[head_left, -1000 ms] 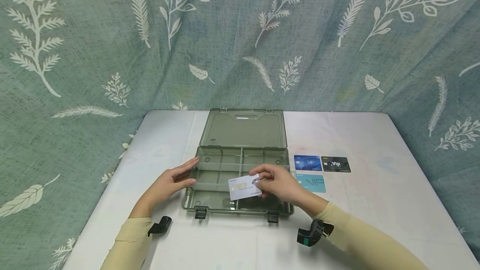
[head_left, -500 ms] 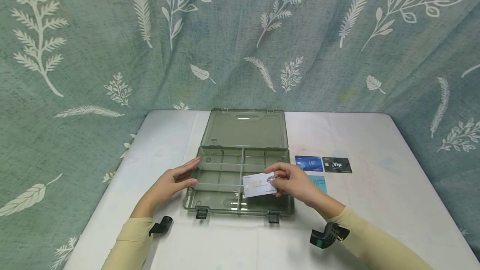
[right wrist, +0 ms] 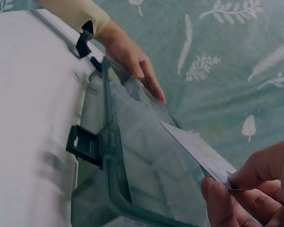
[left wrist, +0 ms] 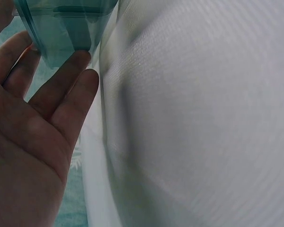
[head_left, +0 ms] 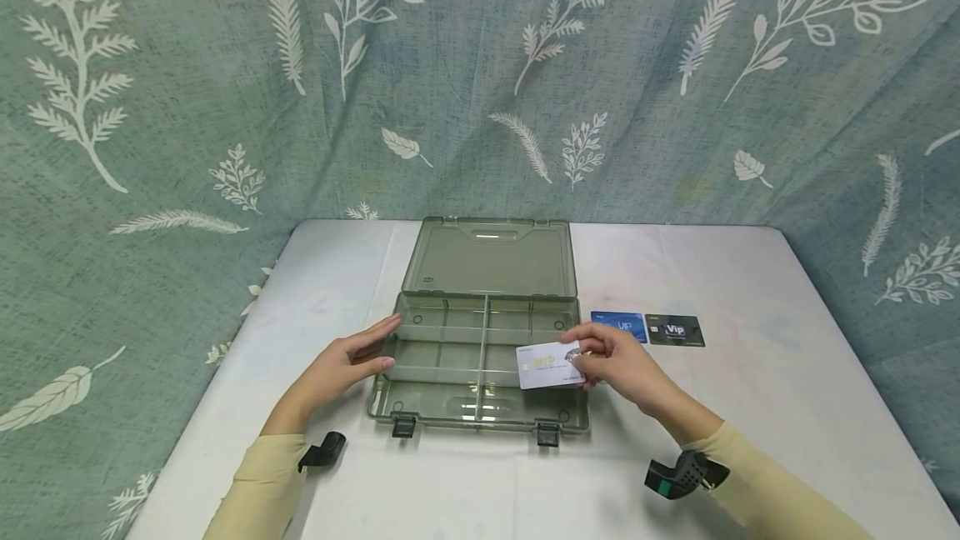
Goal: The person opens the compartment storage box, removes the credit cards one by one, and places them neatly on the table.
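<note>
A white VIP card (head_left: 547, 365) is pinched at its right end between the thumb and fingers of my right hand (head_left: 622, 365). It hangs over the right side of an open, green-tinted plastic box (head_left: 438, 397) with dividers. In the right wrist view the card (right wrist: 196, 150) tilts above the box's compartments. My left hand (head_left: 348, 363) touches the box's left wall with its fingers extended. From the left wrist, those fingertips (left wrist: 80, 59) lie against the box's side (left wrist: 61, 28).
The box's lid (head_left: 487, 261) lies folded back behind it. A blue VIP card (head_left: 626, 323) and a black Vip card (head_left: 675, 329) lie to the right on the white table (head_left: 765, 407). Two dark latches (head_left: 548, 435) stick out at the box's front.
My right hand has moved right with the white card, from the box's middle to its right side. It now covers the light-blue card seen earlier. The left hand stays put.
</note>
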Motion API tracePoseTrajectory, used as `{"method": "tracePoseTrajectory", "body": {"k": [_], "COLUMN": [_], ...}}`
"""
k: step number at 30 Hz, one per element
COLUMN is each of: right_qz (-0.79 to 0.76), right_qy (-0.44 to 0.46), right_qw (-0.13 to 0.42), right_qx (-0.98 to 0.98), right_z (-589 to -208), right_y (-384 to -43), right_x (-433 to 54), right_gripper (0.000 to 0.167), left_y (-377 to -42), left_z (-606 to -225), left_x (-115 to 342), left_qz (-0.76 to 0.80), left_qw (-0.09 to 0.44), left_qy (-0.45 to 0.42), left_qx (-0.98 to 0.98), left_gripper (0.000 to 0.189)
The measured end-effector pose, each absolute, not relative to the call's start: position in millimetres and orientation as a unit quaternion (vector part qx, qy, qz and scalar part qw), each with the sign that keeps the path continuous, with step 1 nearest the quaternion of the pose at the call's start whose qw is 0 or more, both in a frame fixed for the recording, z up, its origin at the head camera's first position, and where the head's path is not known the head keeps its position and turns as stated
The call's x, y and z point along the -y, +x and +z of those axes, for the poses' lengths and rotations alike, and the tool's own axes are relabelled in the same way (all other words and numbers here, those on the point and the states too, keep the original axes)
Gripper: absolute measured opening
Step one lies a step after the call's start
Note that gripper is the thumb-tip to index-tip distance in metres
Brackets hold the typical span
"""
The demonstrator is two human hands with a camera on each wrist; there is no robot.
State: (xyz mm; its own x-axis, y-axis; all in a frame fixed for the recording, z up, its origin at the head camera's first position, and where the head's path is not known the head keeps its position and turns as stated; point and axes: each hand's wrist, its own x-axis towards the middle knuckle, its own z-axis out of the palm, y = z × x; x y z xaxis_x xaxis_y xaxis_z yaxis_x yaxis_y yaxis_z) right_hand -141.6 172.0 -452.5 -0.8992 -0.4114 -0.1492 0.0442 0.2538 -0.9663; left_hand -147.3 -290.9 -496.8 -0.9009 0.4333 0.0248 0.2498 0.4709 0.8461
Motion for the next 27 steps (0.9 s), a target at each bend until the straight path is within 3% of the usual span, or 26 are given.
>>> {"method": "tracePoseTrajectory", "body": {"k": [27], "right_qz": [-0.572], "right_qy": [-0.047], "right_qw": [0.112], "right_qx": [-0.811], "right_z": [-458.8], "right_y": [-133.6], "right_x": [-237.9], "right_gripper": [0.034], "left_y": [-146.8], "left_z": [-496.0], "left_x": [291.4], "left_qz": [0.478], "left_qw": [0.101], "left_qy": [0.205], "left_qx": [-0.848], "left_gripper": [0.063]}}
